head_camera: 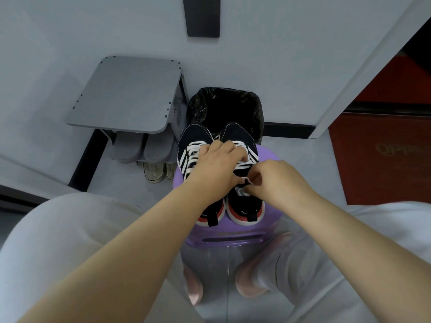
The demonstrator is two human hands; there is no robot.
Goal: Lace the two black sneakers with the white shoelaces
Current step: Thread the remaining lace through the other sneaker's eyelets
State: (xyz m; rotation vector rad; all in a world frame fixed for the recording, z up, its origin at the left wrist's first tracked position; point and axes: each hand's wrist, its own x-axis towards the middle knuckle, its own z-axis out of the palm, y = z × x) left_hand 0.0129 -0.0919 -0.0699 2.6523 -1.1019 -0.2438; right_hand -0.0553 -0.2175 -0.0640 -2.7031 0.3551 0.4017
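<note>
Two black sneakers with white stripes stand side by side on a purple stool (pixel 268 220), toes pointing away from me. The left sneaker (pixel 193 145) shows white lacing across its top. My left hand (pixel 219 164) lies over the tongue of the right sneaker (pixel 242 203), fingers curled onto its white shoelace (pixel 242 166). My right hand (pixel 277 180) pinches a short loop of that lace near the shoe's opening. Much of the right shoe's lacing is hidden under both hands.
A bin lined with a black bag (pixel 226 108) stands just beyond the stool. A grey shoe rack (pixel 126 94) with grey slippers and pale sneakers (pixel 156 173) sits to the left. My knees frame the stool; a red mat (pixel 382 159) lies at right.
</note>
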